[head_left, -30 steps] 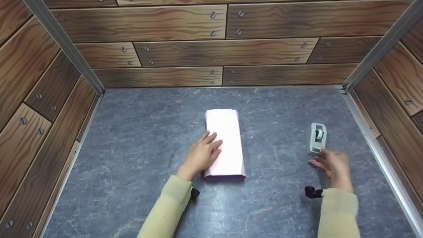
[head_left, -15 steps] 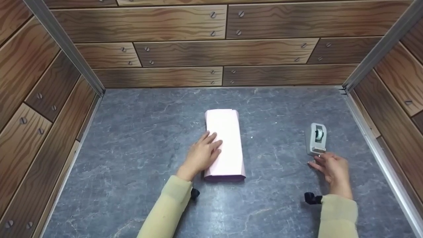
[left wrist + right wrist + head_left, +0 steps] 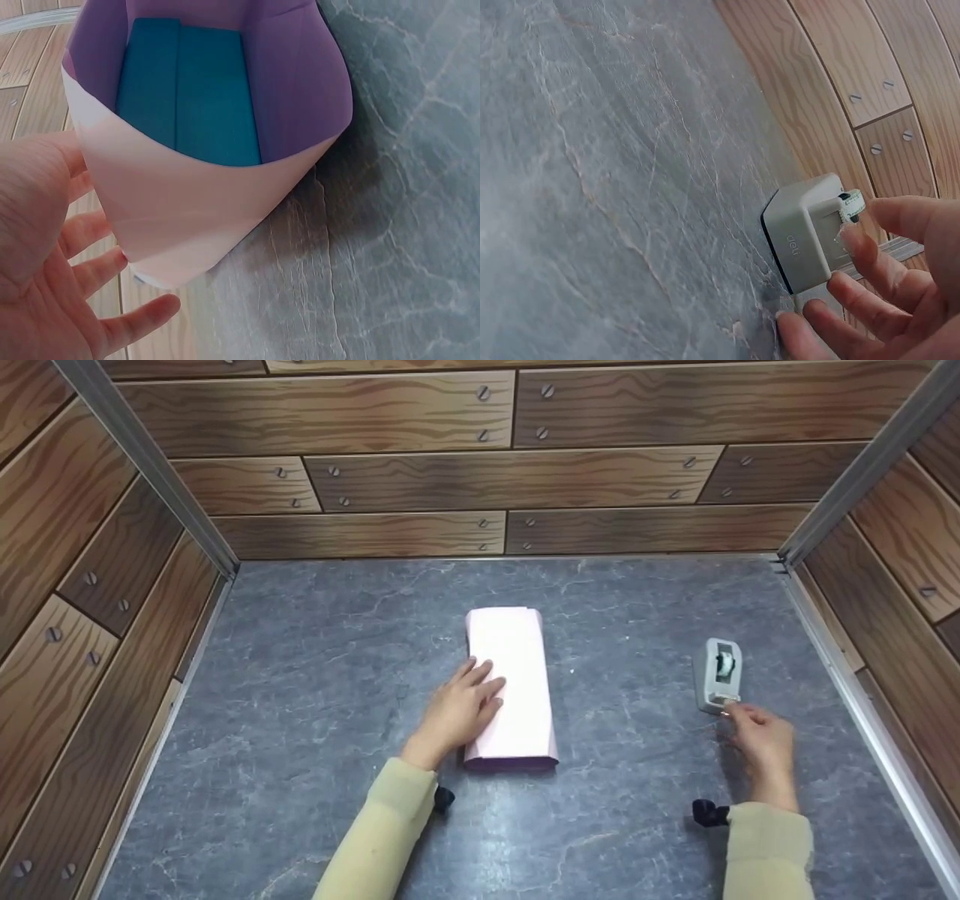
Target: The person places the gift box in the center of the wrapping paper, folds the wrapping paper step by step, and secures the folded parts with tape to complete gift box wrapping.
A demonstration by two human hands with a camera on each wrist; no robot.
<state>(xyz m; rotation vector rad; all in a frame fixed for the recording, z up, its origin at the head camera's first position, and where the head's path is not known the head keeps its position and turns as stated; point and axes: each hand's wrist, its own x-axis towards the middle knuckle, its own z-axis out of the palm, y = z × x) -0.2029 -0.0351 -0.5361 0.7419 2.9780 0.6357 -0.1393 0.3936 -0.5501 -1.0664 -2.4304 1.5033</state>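
Note:
A pale pink sheet of wrapping paper [image 3: 517, 690], purple on its inner side, stands folded round a teal box [image 3: 191, 94]. Its near end gapes in the left wrist view. My left hand [image 3: 454, 709] lies spread over the paper's left edge, fingertips on the top. To the right sits a grey tape dispenser [image 3: 720, 671] with a roll of tape [image 3: 724, 664] in it. My right hand [image 3: 761, 739] is at its front end, thumb and forefinger pinching the tape end by the cutter; the other fingers curl below the dispenser's front in the right wrist view.
The dark grey marbled table [image 3: 315, 682] is bounded by wood-patterned walls [image 3: 405, 480] at the back and both sides. A metal rail [image 3: 870, 720] runs along the right edge. Black wrist camera mounts [image 3: 709, 813] stick out at both sleeves.
My right hand has drawn slightly back toward me, and its thumb and forefinger have closed together at the dispenser's front. The left hand and the wrapped box have stayed still.

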